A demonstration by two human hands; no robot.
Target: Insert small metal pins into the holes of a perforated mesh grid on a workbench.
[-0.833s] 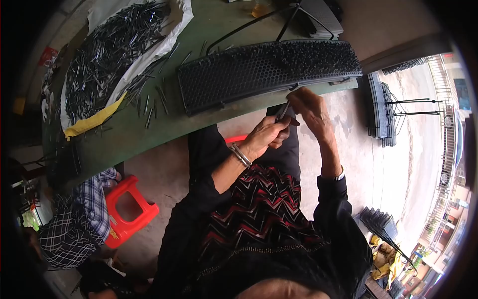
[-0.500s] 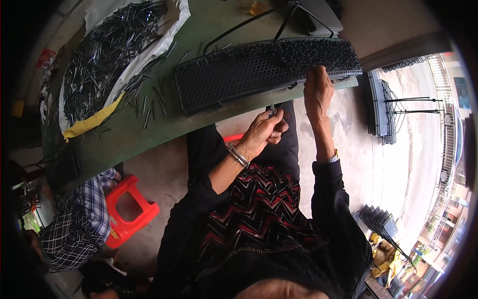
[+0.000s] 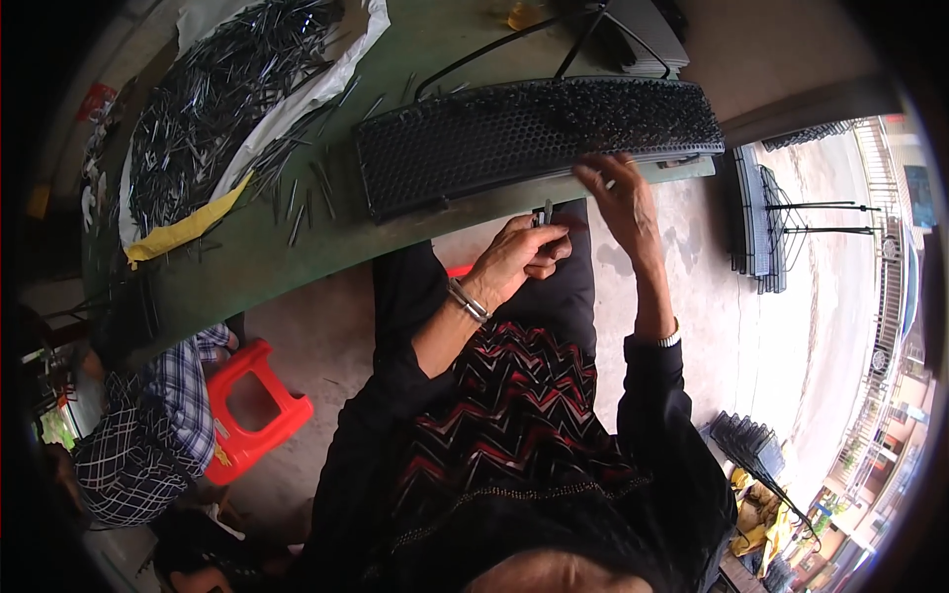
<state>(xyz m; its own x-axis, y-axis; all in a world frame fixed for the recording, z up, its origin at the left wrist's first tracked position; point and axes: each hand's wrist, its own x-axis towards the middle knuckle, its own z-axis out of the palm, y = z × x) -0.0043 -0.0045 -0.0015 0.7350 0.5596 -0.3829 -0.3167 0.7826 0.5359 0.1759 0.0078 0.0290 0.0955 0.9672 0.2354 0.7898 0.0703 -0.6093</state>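
My left hand (image 3: 524,249) is closed over my lap on a few short dark strips (image 3: 541,212), whose tips poke out past the thumb. Just below the front edge of a long black perforated panel (image 3: 445,163), my right hand (image 3: 626,198) has its fingers apart, slightly blurred, with nothing visible in them. Dense black tufts (image 3: 643,109) fill the panel's right part and a band along its far edge; bare holes show on the left. A black rod frame (image 3: 494,49) rises behind the panel.
The panel rests on a green table (image 3: 326,237). A white sack (image 3: 371,40) heaped with loose dark strips (image 3: 213,119) lies at left, with several strips scattered beside it. A person in a plaid sleeve (image 3: 183,405) is by a red stool (image 3: 262,405). More black panels (image 3: 756,217) stand at right.
My right hand has come away from the tufted part, moving down and slightly left, and its fingers have spread. The left hand stays nearly in place, with the strips showing more clearly.
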